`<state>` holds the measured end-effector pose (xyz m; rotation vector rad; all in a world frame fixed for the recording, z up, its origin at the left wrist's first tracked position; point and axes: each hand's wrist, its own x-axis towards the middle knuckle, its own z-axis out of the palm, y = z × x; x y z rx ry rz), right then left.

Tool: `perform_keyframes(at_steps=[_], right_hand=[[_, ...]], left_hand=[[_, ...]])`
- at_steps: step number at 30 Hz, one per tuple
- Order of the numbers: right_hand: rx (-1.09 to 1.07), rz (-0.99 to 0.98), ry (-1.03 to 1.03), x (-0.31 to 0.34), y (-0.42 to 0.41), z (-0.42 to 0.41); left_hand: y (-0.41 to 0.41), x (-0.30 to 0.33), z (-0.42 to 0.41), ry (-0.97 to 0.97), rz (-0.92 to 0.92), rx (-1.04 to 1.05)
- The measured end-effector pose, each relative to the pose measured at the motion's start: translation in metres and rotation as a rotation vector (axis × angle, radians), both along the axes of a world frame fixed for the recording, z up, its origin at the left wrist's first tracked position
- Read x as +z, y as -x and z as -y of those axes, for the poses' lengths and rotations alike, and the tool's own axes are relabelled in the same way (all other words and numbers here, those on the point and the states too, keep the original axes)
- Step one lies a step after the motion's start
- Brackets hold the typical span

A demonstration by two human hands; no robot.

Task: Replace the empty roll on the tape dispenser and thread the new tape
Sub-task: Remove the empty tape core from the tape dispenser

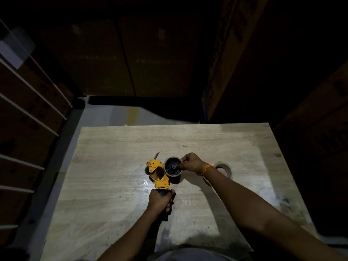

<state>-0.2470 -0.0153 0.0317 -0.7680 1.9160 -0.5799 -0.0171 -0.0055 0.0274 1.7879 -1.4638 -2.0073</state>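
Hands: left [159, 199] grips one dispenser [157, 173], right [190, 162] pinches its roll [172, 167]; one spare roll [224, 169].

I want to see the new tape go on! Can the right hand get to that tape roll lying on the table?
Probably yes. The tape roll lies on the table just beyond the right wrist, nothing covering it. But the right hand is pinching the dispenser wheel, so it must let go first.
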Motion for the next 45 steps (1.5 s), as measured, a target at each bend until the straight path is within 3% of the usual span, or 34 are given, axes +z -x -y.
perform_keyframes(at_steps=[13,20,26,31,36,38,42,45], right_hand=[[-0.124,-0.011,0.020,0.003,-0.003,-0.006],[0.051,-0.104,-0.023,0.040,-0.007,-0.007],[0.027,-0.187,-0.050,0.058,-0.014,-0.010],[0.205,-0.202,0.087,0.068,-0.007,-0.020],[0.706,-0.735,0.144,0.078,-0.016,-0.016],[0.786,-0.886,0.089,0.079,-0.029,-0.009],[0.778,-0.948,0.018,0.085,-0.048,-0.007],[0.756,-0.916,0.048,0.089,-0.053,-0.008]], left_hand=[[0.001,0.003,0.002,0.082,0.125,-0.072],[0.004,0.008,-0.001,0.068,0.144,-0.092],[0.011,0.011,-0.008,-0.095,0.003,-0.031],[0.010,0.021,-0.005,-0.064,-0.007,-0.057],[0.014,0.028,-0.009,0.078,0.087,-0.103],[0.017,0.033,-0.011,0.121,0.118,-0.101],[0.014,0.001,-0.007,0.156,0.213,-0.117],[0.010,0.016,-0.008,0.186,0.276,-0.096]])
